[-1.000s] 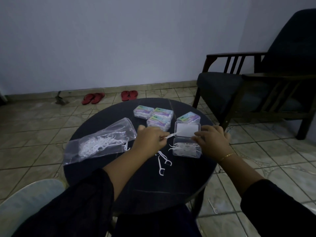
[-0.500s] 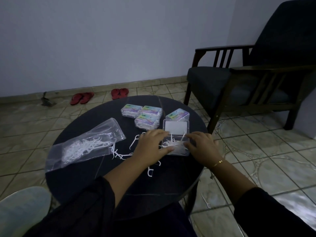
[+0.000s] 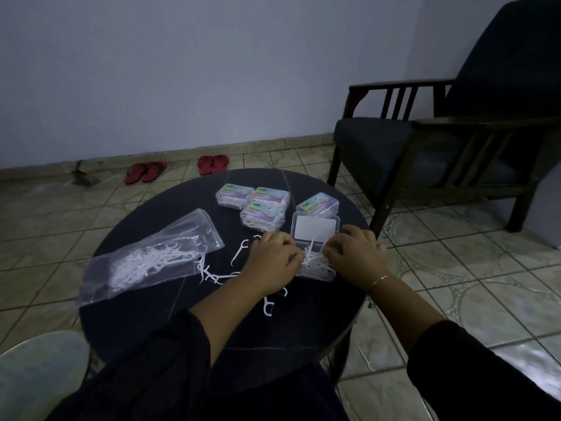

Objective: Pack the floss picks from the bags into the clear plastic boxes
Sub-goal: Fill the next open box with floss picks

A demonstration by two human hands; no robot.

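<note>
Now both hands work at the open clear plastic box (image 3: 315, 265) on the round black bench (image 3: 158, 299): the left hand (image 3: 270, 264) pinches white floss picks (image 3: 312, 259) heaped in its tray, and the right hand (image 3: 355, 258) curls over them, whether in a grip or only pressing cannot be told. Light, stiff and snaggy, they likely lift best by their handles. A second ago one pick was being fed in; more now lie loose beside the zip bag (image 3: 151, 256) left of the box.

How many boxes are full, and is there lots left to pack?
Four closed boxes look packed. Both hands, left hand and right hand, are tucking picks into the open box. Still left: the loose picks on the table and plenty inside the bag.
</note>
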